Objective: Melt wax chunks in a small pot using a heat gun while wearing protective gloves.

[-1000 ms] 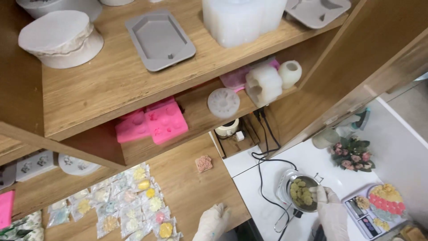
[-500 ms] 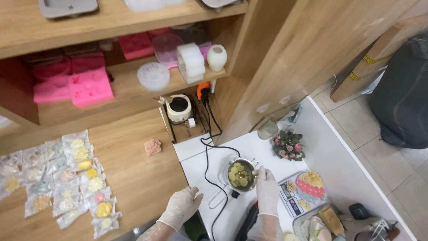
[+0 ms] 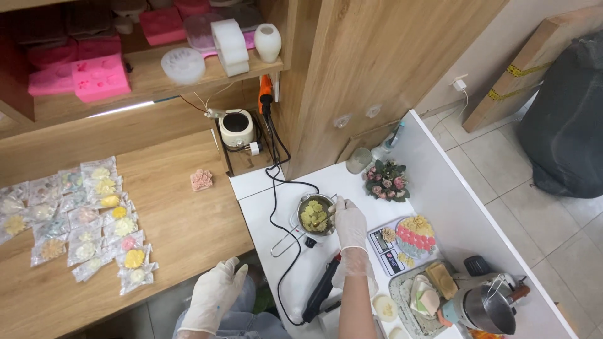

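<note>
Both my hands wear white gloves. My right hand (image 3: 349, 221) rests at the right rim of a small metal pot (image 3: 316, 215) holding yellow chunks, gripping a thin stirring tool that dips into it. The pot stands on the white table (image 3: 326, 263) with its wire handle pointing toward me. My left hand (image 3: 213, 295) hangs free below the wooden table's edge, fingers apart, holding nothing.
Several bagged flower shapes (image 3: 81, 220) lie on the wooden table (image 3: 182, 232); a pink flower piece (image 3: 201, 180) sits alone. A black cable (image 3: 279, 207) runs by the pot. A scale with a plate (image 3: 405, 242), small bouquet (image 3: 385, 180), steel jug (image 3: 487, 307), pink moulds (image 3: 94, 75) on shelves.
The view has swung down and right, away from the shelves. My right hand stays at the pot; my left hand has dropped lower off the wooden table.
</note>
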